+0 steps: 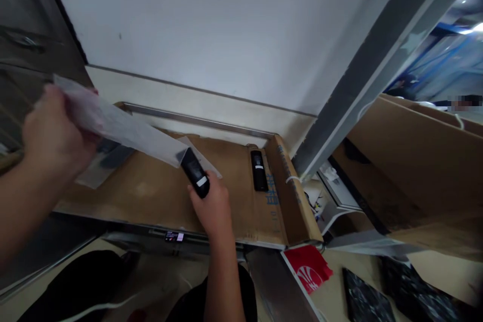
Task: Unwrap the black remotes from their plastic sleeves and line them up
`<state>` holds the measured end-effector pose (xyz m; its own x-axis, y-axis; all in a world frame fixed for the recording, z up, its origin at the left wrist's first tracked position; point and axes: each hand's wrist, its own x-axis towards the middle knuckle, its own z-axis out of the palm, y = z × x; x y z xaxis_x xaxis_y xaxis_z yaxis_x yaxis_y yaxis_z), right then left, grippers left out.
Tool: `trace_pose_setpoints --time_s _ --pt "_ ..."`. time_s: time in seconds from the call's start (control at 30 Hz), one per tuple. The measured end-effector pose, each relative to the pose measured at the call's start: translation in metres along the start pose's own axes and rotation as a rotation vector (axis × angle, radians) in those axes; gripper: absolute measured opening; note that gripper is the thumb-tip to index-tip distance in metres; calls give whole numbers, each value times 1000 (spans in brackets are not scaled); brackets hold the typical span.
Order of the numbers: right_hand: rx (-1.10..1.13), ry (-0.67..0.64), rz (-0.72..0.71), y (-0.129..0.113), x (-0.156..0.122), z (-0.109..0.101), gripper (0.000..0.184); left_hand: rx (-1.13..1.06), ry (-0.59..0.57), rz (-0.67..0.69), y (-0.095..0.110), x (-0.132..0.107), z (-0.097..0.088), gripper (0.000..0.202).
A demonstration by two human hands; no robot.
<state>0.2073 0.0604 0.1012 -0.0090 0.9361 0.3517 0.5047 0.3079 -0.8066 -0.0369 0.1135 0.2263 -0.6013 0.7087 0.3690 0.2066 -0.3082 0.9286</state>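
My left hand (56, 136) is closed on the far end of a long translucent plastic sleeve (132, 128), raised above the left side of a cardboard-lined work surface (158, 191). In my right hand (215, 206) is a black handheld device (195, 171) with a white label, gripped by its lower end. The device's upper end meets the sleeve's near end and seems to be just inside it. A similar black device (259, 171) lies on the cardboard at the right. Under the sleeve, at the left, rests a dark item in clear wrapping (109, 158), partly hidden.
A raised cardboard flap (290, 191) borders the surface on the right, and a white panel (211, 25) rises behind it. Beyond a grey post (362, 70) stands a large cardboard box (422, 161). A red bag (311, 266) and black plastic bags (366, 294) are below right.
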Motion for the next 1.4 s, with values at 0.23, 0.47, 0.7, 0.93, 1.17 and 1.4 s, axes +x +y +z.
trace_pose_setpoints --time_s 0.23,0.47,0.7,0.93,1.17,1.4 --pt "-192 413 170 25 6 -23 62 538 -441 -190 -113 -32 -2 49" --pt "-349 401 199 47 13 -36 56 718 -449 -23 -135 -20 6 51" --pt "-435 353 127 49 1 -47 50 739 -442 8 -145 -19 4 56" --pt "-548 194 92 43 -9 -63 55 746 -436 -42 -144 -19 5 57" --pt "-605 204 160 42 0 -54 56 725 -429 -35 -140 -21 5 55" --pt "-501 252 147 26 8 -36 49 704 -434 -42 -148 -19 5 57"
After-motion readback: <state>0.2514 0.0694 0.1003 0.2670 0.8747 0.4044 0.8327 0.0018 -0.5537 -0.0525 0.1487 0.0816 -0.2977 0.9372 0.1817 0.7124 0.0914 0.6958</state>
